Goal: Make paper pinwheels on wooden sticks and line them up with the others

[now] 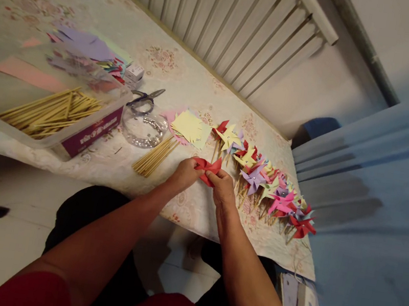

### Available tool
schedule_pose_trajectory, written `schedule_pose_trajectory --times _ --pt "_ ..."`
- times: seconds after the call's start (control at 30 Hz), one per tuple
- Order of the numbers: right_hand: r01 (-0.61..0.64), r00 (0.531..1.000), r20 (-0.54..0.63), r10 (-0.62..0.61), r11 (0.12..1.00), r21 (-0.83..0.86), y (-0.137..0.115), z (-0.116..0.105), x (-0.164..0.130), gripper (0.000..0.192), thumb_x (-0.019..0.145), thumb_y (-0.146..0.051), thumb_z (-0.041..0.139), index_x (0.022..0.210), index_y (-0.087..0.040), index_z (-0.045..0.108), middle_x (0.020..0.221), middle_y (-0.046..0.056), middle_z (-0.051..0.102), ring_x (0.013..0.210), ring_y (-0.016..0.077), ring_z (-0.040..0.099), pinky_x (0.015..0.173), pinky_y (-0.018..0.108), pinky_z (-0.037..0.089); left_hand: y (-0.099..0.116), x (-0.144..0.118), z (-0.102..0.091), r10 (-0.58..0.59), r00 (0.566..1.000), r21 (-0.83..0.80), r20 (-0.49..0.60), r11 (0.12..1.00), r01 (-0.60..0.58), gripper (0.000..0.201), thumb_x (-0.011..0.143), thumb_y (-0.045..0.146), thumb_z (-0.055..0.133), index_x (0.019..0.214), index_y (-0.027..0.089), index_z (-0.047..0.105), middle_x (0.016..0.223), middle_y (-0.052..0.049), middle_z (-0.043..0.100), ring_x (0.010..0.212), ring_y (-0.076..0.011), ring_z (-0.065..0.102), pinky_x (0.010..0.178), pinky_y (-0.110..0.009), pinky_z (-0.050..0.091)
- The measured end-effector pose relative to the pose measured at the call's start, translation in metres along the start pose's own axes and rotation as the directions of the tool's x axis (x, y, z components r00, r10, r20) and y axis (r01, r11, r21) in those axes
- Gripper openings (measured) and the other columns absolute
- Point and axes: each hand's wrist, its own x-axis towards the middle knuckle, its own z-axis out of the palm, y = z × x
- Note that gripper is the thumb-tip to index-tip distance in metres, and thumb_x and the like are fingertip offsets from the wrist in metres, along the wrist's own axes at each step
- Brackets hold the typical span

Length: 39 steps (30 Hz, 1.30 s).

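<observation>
Between my two hands is a red paper pinwheel (209, 166), its blades partly folded in toward the middle. My left hand (186, 172) pinches its left side, and my right hand (223, 186) grips the right side with the thumb on the paper. My fingers cover part of it. Just left of my hands lies a bundle of thin wooden sticks (155, 156). Behind them is a stack of cut yellow and pink paper squares (189, 127). Many-coloured finished pinwheels on sticks (255, 178) lie in rows to the right.
A round clear dish of small shiny pins (144, 131) sits beside scissors (146, 101). On the left, a clear plastic box (118, 108) holds more sticks, with coloured paper sheets (84, 43) behind. A radiator (211, 14) borders the table's back; a blue curtain (375, 201) hangs right.
</observation>
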Motion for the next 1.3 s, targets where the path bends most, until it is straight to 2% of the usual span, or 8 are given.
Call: schedule_pose_trajectory --times 0.13,0.23,0.53,0.67,0.97,1.17,1.3 --pt "-0.002 1.0 -0.002 0.002 1.0 0.008 -0.001 0.0005 -0.0005 0.024 0.056 -0.031 0.08 0.074 -0.017 0.073 0.064 -0.003 0.068 0.057 0.0112 0.053 0.059 0.025 0.04 -0.0012 0.0005 0.0007 -0.018 1.0 -0.003 -0.012 1.0 0.018 0.012 0.069 0.014 0.062 0.079 0.014 0.067 0.074 -0.002 0.068 0.07 -0.0161 0.061 0.065 -0.025 0.046" --pt "-0.019 1.0 0.011 0.019 1.0 0.005 -0.0023 0.0001 -0.0005 0.023 0.056 -0.032 0.08 0.072 -0.017 0.072 0.064 -0.002 0.067 0.057 0.0115 0.054 0.059 0.025 0.04 -0.0028 0.0014 0.0005 0.016 1.0 -0.006 -0.001 1.0 -0.016 0.011 0.068 0.013 0.061 0.078 0.015 0.066 0.072 -0.001 0.066 0.069 -0.0154 0.06 0.065 -0.025 0.046" --pt "-0.027 0.999 0.023 0.027 0.999 0.024 -0.0039 0.0 -0.0011 0.023 0.054 -0.031 0.08 0.07 -0.017 0.07 0.062 -0.003 0.067 0.057 0.0117 0.054 0.061 0.026 0.042 -0.0018 0.0002 0.0005 0.05 0.999 -0.024 0.016 0.998 -0.049 0.018 0.068 0.011 0.059 0.084 0.015 0.066 0.08 -0.001 0.068 0.076 -0.0162 0.062 0.07 -0.026 0.048" --pt "-0.017 0.999 0.033 0.016 1.0 0.025 -0.0026 -0.0004 -0.0018 0.025 0.056 -0.032 0.08 0.074 -0.017 0.071 0.064 -0.003 0.067 0.058 0.012 0.055 0.061 0.026 0.042 -0.0015 -0.0004 0.001 0.067 0.998 -0.005 -0.001 0.998 -0.067 0.017 0.067 0.01 0.059 0.082 0.016 0.066 0.079 -0.001 0.067 0.077 -0.0163 0.062 0.071 -0.026 0.048" --pt "-0.035 0.999 0.022 0.035 0.999 0.0 -0.0025 -0.0003 -0.0005 0.026 0.054 -0.034 0.079 0.072 -0.018 0.07 0.067 -0.002 0.069 0.063 0.0138 0.059 0.063 0.026 0.044 -0.0032 -0.0002 0.0029 0.018 1.0 -0.078 -0.002 0.997 -0.018 0.018 0.066 0.011 0.062 0.084 0.015 0.066 0.077 0.0 0.066 0.074 -0.0153 0.06 0.071 -0.026 0.047" --pt "-0.052 0.997 0.05 0.051 0.998 0.023 -0.0041 0.0004 -0.0009 0.025 0.054 -0.032 0.08 0.073 -0.018 0.071 0.068 -0.002 0.07 0.062 0.0131 0.058 0.064 0.026 0.044 -0.0046 0.0011 0.0034 0.015 1.0 -0.042 -0.018 0.999 -0.016 0.017 0.066 0.01 0.062 0.081 0.015 0.064 0.077 0.001 0.065 0.074 -0.0148 0.059 0.07 -0.025 0.046" --pt "-0.046 0.999 0.021 0.045 0.998 0.043 -0.0018 0.001 -0.0007 0.023 0.054 -0.031 0.08 0.068 -0.018 0.068 0.065 -0.003 0.068 0.059 0.0116 0.056 0.062 0.025 0.042 -0.003 -0.0008 0.0025 0.036 0.999 -0.007 -0.015 0.999 -0.036 0.017 0.068 0.011 0.06 0.083 0.015 0.065 0.078 -0.001 0.066 0.074 -0.0155 0.059 0.07 -0.026 0.046"
